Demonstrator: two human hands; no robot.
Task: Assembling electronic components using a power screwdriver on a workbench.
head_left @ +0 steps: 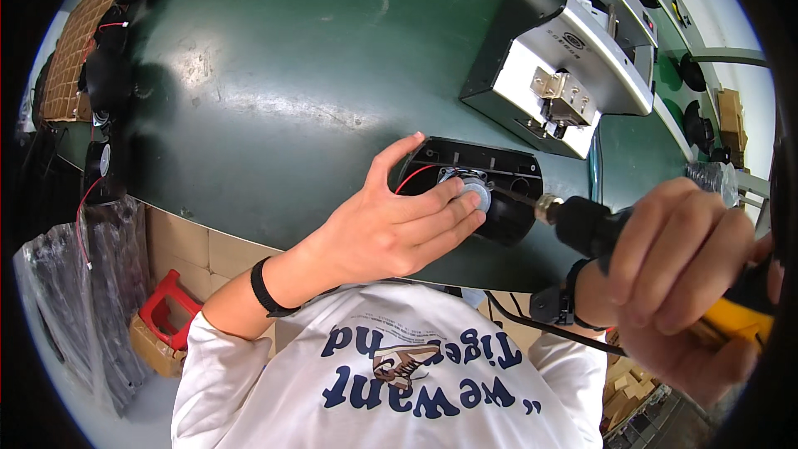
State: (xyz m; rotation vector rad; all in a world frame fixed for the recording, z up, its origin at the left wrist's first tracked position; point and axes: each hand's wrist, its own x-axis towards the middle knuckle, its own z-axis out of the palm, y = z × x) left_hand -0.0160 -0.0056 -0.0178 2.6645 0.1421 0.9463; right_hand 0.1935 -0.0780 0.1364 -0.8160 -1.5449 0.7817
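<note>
A black plastic housing lies on the green bench, with a small round speaker seated in it and a red wire running to its left. My left hand presses on the speaker with its fingers stretched out, thumb at the housing's far left corner. In my right hand is a black and yellow electric screwdriver, gripped by its body. Its bit points left and reaches the right side of the speaker. Whether the tip sits on a screw is too small to tell.
Beyond the housing stands a silver and black screw feeder. Several loose speakers and a brown divided carton line the left edge. A red stool stands below the bench. The screwdriver's black cable passes near my right wrist.
</note>
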